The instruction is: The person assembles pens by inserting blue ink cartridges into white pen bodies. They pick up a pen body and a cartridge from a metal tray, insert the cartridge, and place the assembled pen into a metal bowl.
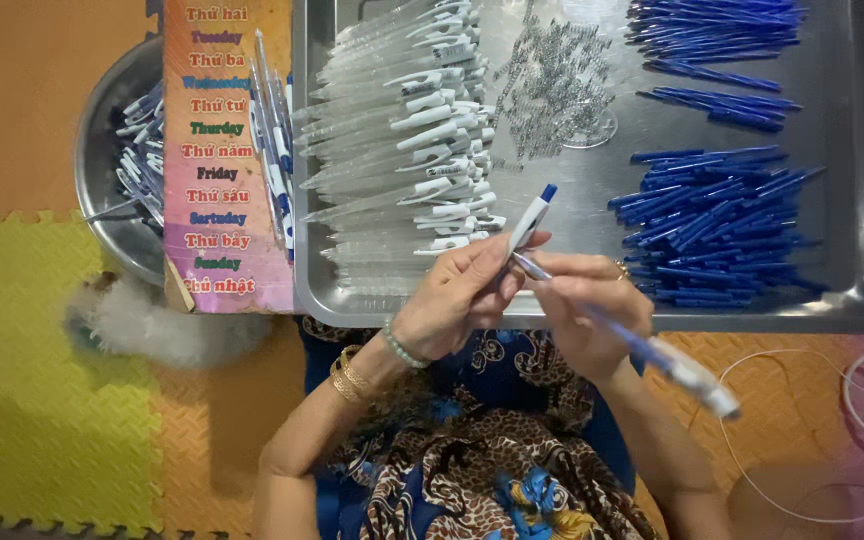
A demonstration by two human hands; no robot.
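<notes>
My left hand grips a white pen cap piece with a blue tip, pointing up and away. My right hand holds a translucent pen barrel with a blue refill that slants down to the right; its upper end meets the cap piece between my fingers. Both hands hover over the near rim of a metal tray. In the tray lie a row of clear pen barrels with white clips, a heap of small metal springs and piles of blue refills.
A round metal bowl of finished pens sits at the left, partly under a coloured printed board with several pens lying along it. A fluffy white object lies on foam floor mats. A white cable curls at right.
</notes>
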